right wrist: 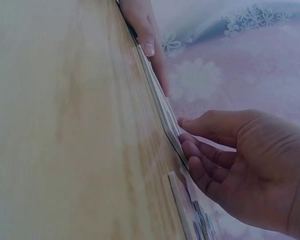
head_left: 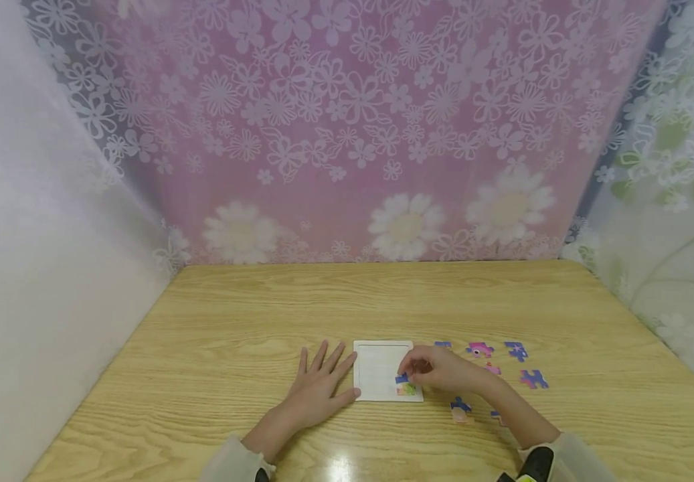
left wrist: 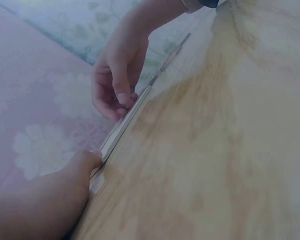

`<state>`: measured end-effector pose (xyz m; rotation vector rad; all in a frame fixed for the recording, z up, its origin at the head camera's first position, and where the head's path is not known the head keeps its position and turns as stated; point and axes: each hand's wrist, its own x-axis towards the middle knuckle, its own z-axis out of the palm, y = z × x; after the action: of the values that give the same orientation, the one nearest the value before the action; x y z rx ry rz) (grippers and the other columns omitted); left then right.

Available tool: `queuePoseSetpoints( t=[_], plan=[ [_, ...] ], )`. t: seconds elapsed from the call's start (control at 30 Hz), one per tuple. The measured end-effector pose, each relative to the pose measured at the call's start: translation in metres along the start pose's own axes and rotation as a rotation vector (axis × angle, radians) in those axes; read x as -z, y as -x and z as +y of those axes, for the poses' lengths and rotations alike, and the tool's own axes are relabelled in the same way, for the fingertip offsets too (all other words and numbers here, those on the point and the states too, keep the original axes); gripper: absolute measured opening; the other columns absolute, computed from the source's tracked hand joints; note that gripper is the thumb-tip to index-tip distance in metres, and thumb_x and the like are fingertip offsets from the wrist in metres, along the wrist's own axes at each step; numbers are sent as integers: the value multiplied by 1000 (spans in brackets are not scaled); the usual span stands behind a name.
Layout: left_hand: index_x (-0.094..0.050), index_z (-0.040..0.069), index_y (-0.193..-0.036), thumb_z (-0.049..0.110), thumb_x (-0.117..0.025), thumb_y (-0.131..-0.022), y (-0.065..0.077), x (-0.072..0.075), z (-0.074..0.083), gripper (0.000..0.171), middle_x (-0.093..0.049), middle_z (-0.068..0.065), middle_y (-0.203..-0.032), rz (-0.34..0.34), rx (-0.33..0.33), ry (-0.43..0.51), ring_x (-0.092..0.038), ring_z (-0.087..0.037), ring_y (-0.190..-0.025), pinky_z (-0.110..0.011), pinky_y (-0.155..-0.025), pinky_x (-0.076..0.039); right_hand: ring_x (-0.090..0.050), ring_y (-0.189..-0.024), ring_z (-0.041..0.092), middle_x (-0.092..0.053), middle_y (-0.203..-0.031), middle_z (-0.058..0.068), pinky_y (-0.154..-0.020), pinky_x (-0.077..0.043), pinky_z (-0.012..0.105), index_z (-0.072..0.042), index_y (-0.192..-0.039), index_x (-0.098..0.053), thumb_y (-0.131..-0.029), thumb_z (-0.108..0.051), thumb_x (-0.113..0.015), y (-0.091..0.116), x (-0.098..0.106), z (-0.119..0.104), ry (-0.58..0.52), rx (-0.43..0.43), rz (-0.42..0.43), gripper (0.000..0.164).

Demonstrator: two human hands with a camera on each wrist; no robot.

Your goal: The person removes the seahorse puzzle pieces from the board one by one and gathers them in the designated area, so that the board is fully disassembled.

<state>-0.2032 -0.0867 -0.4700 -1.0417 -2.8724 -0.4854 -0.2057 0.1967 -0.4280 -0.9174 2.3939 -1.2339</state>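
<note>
A shallow white puzzle tray (head_left: 377,371) lies on the table. My left hand (head_left: 315,393) rests flat on the tabletop with fingers spread, its thumb and index fingertips touching the tray's left edge. Over the tray's right side, my right hand (head_left: 440,368) has curled fingers and pinches a puzzle piece (head_left: 405,388), blue above and yellow-green below. This piece sits in the tray's lower right corner, partly covered by the fingertips. The right wrist view shows the right thumb (right wrist: 195,124) and fingers close together at the tray's edge (right wrist: 162,117).
Several loose pieces lie right of the tray, among them a pink one with an eye (head_left: 479,349), a blue one (head_left: 516,351), a blue-and-pink one (head_left: 533,379) and a blue-and-beige one (head_left: 460,410). A pink floral curtain (head_left: 347,134) hangs behind the wooden table (head_left: 232,314).
</note>
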Motion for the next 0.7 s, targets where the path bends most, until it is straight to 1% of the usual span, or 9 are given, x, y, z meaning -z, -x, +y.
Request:
queuePoseSetpoints(
  t=[0.1, 0.27, 0.43, 0.7],
  plan=[
    [-23, 19, -147, 60, -26, -93, 0, 1, 0, 68, -13, -10, -151, 1, -2, 0, 0, -36, -136, -61, -99, 7, -50, -76, 13, -56, -91, 5, -68, -46, 25, -6, -100, -63, -87, -4, -61, -1, -1, 1, 9, -1, -3, 14],
    [-24, 18, -147, 58, -28, -93, 1, 1, 1, 67, -14, -11, -151, 7, -9, 4, -2, -37, -136, -63, -99, 5, -51, -74, 13, -53, -90, 5, -65, -47, 26, -9, -101, -63, -85, -10, -66, 0, -2, 0, 50, 1, -2, 16],
    [-24, 19, -147, 59, -26, -93, 1, 0, 0, 67, -14, -10, -151, 6, -6, -1, -1, -36, -136, -62, -99, 6, -48, -73, 13, -51, -87, 4, -63, -45, 25, -10, -99, -64, -82, -12, -69, 0, -4, -1, 89, -18, 9, 17],
    [-24, 18, -147, 58, -27, -94, 1, 1, 2, 67, -14, -10, -151, 1, -1, 1, -1, -36, -136, -62, -99, 6, -46, -71, 12, -48, -86, 4, -61, -43, 24, -11, -98, -63, -82, -11, -69, 0, -6, -1, 87, -22, 17, 17]
  ],
)
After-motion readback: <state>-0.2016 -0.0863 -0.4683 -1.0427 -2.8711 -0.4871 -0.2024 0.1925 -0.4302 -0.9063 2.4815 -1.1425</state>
